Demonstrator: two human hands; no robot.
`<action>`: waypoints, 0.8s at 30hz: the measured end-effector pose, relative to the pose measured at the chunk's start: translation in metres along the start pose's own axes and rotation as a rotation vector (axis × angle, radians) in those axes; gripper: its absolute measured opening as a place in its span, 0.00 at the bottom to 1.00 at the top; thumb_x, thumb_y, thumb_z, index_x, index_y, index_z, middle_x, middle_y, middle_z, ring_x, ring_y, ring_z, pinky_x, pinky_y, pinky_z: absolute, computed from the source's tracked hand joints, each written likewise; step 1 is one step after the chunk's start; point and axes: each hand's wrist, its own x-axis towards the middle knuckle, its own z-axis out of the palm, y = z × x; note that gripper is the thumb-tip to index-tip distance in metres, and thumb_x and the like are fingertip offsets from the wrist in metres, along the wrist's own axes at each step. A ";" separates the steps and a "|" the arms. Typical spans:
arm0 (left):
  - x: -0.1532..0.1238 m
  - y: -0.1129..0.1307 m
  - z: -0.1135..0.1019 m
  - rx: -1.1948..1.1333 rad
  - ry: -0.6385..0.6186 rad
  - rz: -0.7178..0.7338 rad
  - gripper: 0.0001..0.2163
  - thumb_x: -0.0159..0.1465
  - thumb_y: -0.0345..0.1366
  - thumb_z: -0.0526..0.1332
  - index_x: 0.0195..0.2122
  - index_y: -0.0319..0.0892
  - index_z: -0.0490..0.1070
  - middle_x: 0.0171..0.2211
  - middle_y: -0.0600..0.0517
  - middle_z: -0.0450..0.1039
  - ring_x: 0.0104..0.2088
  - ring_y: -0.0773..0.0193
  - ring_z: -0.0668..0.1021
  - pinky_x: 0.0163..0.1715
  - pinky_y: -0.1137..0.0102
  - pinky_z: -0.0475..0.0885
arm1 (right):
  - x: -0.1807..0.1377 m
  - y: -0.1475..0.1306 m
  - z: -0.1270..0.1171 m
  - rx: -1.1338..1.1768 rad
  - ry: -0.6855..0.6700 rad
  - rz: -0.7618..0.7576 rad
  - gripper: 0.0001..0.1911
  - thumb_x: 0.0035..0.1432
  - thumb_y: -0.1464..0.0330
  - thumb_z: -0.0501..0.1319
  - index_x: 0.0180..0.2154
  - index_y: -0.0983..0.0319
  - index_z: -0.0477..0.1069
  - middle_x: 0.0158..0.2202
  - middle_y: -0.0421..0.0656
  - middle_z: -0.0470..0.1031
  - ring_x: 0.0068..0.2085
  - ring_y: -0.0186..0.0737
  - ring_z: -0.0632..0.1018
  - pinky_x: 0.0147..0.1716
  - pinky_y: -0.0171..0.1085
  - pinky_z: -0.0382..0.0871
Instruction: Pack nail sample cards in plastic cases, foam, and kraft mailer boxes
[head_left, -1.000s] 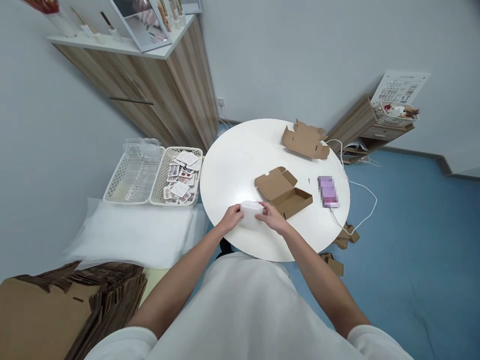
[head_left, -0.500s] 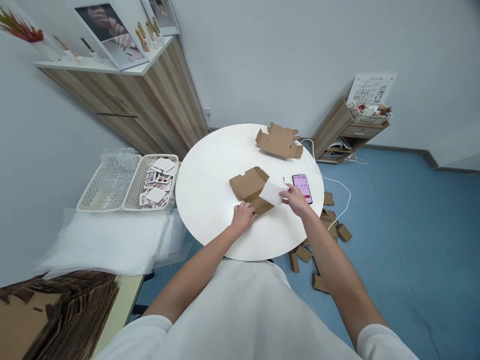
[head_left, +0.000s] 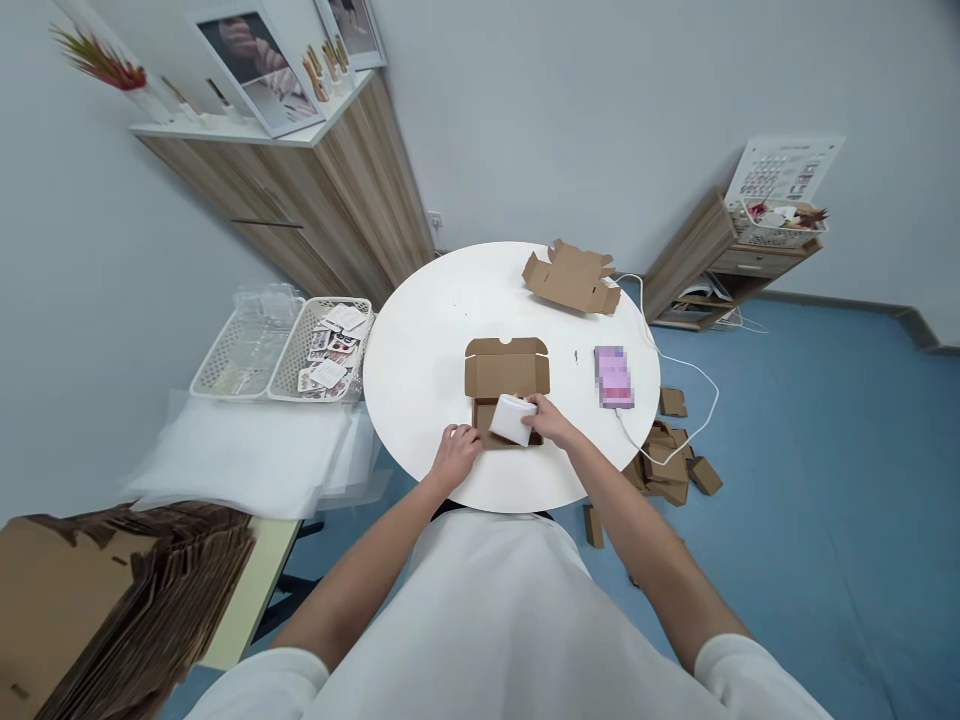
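A small brown cardboard box point(head_left: 507, 374) stands on the white round table point(head_left: 420, 350), its lid raised at the back. My right hand point(head_left: 549, 421) pinches the right edge of a white folded packet point(head_left: 513, 419), which looks like foam wrap. The packet is tilted over the box's open tray and hides much of its inside; whether it touches the bottom I cannot tell. My left hand point(head_left: 456, 457) is at the box's left front corner, its curled fingers against the side wall.
An unfolded cardboard blank point(head_left: 574, 277) lies at the table's back right, near a phone point(head_left: 614, 377) on a white cable. Baskets with cards point(head_left: 330, 350), white sheets point(head_left: 240, 450) and stacked flat cardboard point(head_left: 150, 610) are on the left. Several small boxes point(head_left: 667, 465) lie on the floor at right.
The box has turned square to me and come nearer. My right hand has brought the white packet left and down, over the tray. My left hand has shifted slightly left and down.
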 end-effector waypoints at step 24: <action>0.018 -0.005 -0.017 -0.347 0.238 -0.380 0.20 0.57 0.45 0.54 0.48 0.43 0.61 0.49 0.43 0.60 0.48 0.54 0.66 0.45 0.59 0.61 | -0.004 -0.005 -0.005 -0.128 0.595 -0.201 0.25 0.51 0.59 0.54 0.50 0.63 0.58 0.48 0.51 0.61 0.43 0.43 0.67 0.43 0.42 0.62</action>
